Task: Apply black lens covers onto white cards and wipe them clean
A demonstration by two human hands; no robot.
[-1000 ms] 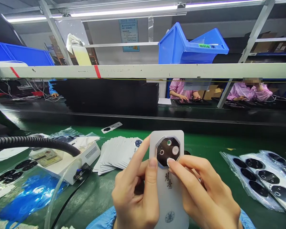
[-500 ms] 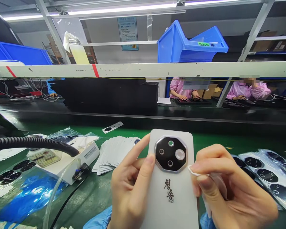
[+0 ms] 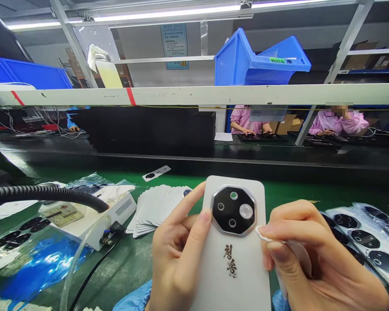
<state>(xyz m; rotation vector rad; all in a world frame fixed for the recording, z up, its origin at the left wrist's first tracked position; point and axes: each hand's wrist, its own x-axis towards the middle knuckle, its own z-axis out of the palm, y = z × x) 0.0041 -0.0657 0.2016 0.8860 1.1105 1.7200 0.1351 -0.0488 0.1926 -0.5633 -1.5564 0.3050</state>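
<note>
A green-topped workbench [image 3: 132, 268] carries a fanned stack of white panels [image 3: 157, 211] beside a white box [image 3: 121, 211], with a single white panel [image 3: 162, 171] bearing a dark oval lying just beyond the stack. Crumpled blue plastic film [image 3: 47, 261] and black discs in clear plastic [image 3: 35, 223] crowd the left side; plastic-wrapped sheets with black lens plates [image 3: 365, 239] lie at right. Overhead, a white-edged shelf [image 3: 246, 94] holds blue plastic bins [image 3: 236, 62] and a jar of yellowish liquid [image 3: 109, 74].

Light blue left sleeve [image 3: 134, 297] at the near edge, of thin-looking cloth with many wrinkles and a soft shine, right sleeve [image 3: 280, 301] in similar blue, only a small folded piece of it visible, left grip [image 3: 180, 255] and right grip [image 3: 324, 257] both bare hands, with slim fingers.
</note>
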